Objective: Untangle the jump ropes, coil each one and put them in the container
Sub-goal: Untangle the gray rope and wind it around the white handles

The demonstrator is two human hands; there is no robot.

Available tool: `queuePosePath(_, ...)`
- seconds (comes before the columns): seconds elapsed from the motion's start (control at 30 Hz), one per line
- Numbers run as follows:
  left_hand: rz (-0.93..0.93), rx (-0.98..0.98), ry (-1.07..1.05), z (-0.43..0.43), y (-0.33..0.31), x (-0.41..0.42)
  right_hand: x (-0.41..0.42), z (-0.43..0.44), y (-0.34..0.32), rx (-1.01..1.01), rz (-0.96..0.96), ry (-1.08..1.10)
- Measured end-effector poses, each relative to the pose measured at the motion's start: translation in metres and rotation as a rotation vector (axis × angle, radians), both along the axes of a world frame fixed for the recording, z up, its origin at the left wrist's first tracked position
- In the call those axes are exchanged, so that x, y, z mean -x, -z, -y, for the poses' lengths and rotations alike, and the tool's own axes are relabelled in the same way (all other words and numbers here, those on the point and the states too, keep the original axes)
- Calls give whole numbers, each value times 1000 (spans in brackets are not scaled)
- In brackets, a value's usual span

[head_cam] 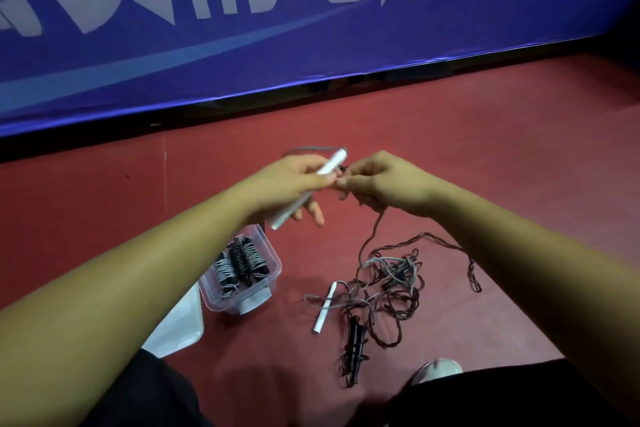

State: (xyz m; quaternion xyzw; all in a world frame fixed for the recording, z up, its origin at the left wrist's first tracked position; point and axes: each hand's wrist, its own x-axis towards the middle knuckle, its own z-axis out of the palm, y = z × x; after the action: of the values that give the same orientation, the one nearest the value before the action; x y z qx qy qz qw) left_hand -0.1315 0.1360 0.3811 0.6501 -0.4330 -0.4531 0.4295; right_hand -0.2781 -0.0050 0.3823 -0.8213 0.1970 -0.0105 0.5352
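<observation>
Above the red floor (485, 149), the fingers (317, 213) of the left hand (291, 180) curl round a white handle (333, 162), and the right hand (384, 184) pinches what looks like its cord (372, 236) just beside the handle's far end. Near left, the container (273, 260) already holds coiled ropes (239, 263); near right, a tangle (391, 281) with a second white handle (325, 307) and black handles (355, 340) remains to sort.

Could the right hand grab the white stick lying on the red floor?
Probably not yet: the right hand is pinching a thin dark cord. The white stick-shaped handle lies uncovered below it, though grey cord loops cross it.
</observation>
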Motion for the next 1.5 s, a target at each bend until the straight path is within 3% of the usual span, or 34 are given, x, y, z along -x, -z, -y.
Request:
queuePosePath(0.1, 144, -2, -39, 3, 4, -4, -9, 0, -4, 5, 56, 52)
queuePosePath(0.27, -343, 243, -496, 1, -15, -40, 8, 22, 16, -57, -35, -75)
queuePosePath(0.47, -531, 262, -749, -25, -19, -88, 43, 54, 55, -80, -266, 28)
queuePosePath(0.53, -301, 110, -790, -29, -13, -95, 41, 53, 54, -45, -254, 75)
queuePosePath(0.63, 292, -183, -708, -33, -1, -97, 29, 46, 36, -12, -169, 102)
queuePosePath(0.83, 615, -11, -615, -21, -14, -63, 0, 15, 7, 108, -62, 17)
queuePosePath(1.0, 968, -245, -354, -27, -15, -62, -14, -2, 0, 330, -111, -38)
queuePosePath(1.07, 867, -249, -391, -30, -14, -63, -14, -4, -2, 414, -155, -65)
queuePosePath(1.17, 176, -119, -545, -29, -16, -57, -12, -8, -4, 406, -153, -66)
queuePosePath(1.23, -102, -45, -474, -28, -18, -43, -13, -14, -10, 337, -121, -60)
queuePosePath(1.4, 11, -71, -95, -25, -8, -14, -20, -26, -20, 210, 36, 6)
queuePosePath(1.5, 56, -63, -172, -23, -10, -18, -20, -19, -14, 329, 22, 32)
